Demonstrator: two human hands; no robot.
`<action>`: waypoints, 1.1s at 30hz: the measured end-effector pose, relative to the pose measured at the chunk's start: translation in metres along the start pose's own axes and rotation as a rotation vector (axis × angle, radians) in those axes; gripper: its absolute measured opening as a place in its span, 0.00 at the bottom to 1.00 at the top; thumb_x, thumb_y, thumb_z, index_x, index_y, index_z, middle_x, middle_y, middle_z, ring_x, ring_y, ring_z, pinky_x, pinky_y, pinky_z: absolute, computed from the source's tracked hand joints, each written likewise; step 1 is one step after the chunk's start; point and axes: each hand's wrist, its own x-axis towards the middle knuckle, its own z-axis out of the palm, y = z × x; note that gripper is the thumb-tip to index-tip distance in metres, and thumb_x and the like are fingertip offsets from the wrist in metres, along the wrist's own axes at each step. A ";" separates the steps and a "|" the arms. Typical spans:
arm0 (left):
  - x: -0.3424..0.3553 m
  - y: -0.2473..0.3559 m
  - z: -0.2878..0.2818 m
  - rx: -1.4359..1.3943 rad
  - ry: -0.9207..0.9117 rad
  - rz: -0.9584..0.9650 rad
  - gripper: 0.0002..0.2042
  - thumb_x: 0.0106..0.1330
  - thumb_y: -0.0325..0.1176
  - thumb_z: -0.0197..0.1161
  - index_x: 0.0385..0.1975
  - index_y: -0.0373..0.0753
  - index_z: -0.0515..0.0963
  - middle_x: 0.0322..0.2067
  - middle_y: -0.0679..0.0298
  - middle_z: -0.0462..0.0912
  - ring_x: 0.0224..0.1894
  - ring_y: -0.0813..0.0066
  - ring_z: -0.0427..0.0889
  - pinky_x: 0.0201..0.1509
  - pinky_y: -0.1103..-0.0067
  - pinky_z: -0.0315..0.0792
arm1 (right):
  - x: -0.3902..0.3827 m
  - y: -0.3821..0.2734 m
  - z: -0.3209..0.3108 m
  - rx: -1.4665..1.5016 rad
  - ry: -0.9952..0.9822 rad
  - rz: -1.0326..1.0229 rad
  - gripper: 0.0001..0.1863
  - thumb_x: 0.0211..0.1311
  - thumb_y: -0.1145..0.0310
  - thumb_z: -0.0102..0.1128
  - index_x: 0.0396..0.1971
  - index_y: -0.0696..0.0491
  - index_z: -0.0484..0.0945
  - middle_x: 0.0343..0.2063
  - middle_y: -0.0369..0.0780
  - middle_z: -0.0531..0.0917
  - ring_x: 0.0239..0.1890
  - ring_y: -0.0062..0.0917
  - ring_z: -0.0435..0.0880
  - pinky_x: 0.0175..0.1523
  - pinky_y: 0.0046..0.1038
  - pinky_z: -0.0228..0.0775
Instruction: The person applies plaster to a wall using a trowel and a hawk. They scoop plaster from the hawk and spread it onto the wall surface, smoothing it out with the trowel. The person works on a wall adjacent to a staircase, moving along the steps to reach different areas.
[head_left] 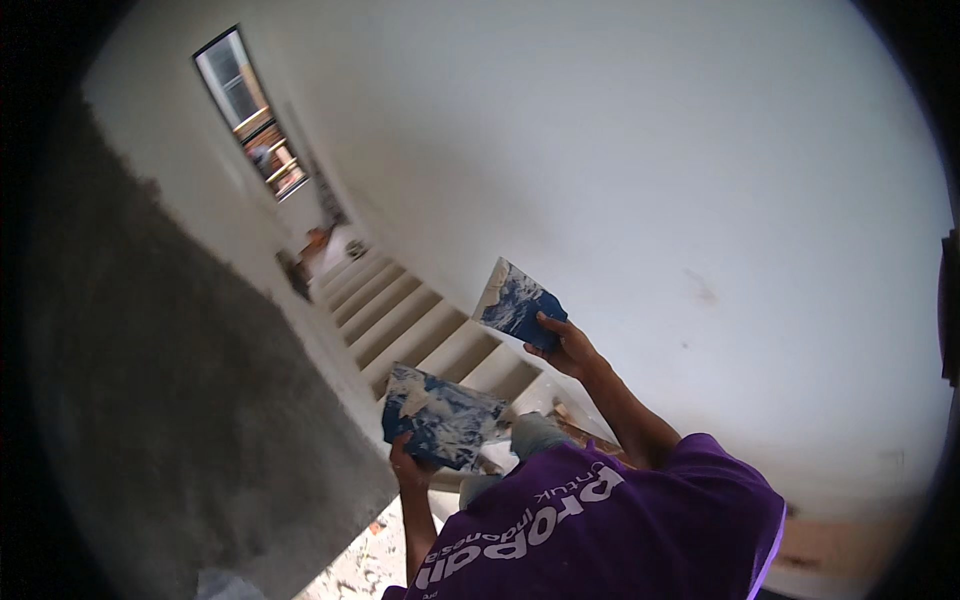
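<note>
My left hand (408, 467) grips the lower edge of a flat blue rectangular blade (442, 416) smeared with white putty. Higher and to the right, my right hand (566, 347) holds a second, smaller blue blade (515, 302), also streaked with white, up close to the smooth white wall (650, 180). The two blades are apart and do not touch. My purple shirt (610, 530) fills the lower edge of the view, and a knee in jeans (532, 434) shows between my arms.
White stairs (400, 315) run away behind the blades toward a landing with some small items. A rough grey cement wall (170, 400) stands on the left. A narrow window (252, 110) sits high up. Debris lies on the floor (365, 560).
</note>
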 end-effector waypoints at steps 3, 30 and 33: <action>0.000 0.010 0.001 0.030 -0.330 -0.035 0.30 0.55 0.45 0.60 0.59 0.40 0.68 0.55 0.57 0.73 0.57 0.56 0.72 0.59 0.59 0.68 | -0.053 0.009 -0.008 -0.063 0.092 -0.147 0.22 0.64 0.60 0.60 0.55 0.50 0.68 0.50 0.37 0.77 0.51 0.25 0.76 0.52 0.36 0.75; 0.066 0.021 -0.013 0.119 -0.530 0.151 0.30 0.57 0.40 0.57 0.61 0.36 0.64 0.52 0.54 0.74 0.53 0.54 0.75 0.54 0.59 0.75 | -0.457 -0.295 0.124 -2.263 1.179 -1.782 0.18 0.59 0.80 0.53 0.48 0.52 0.80 0.45 0.43 0.83 0.46 0.38 0.83 0.49 0.34 0.77; 0.084 0.012 -0.015 0.127 -0.423 0.138 0.29 0.60 0.41 0.55 0.62 0.38 0.65 0.53 0.53 0.75 0.54 0.54 0.76 0.54 0.60 0.76 | -0.409 -0.332 0.123 -2.458 1.238 -1.747 0.25 0.57 0.86 0.51 0.54 0.49 0.77 0.53 0.42 0.79 0.55 0.36 0.78 0.59 0.35 0.74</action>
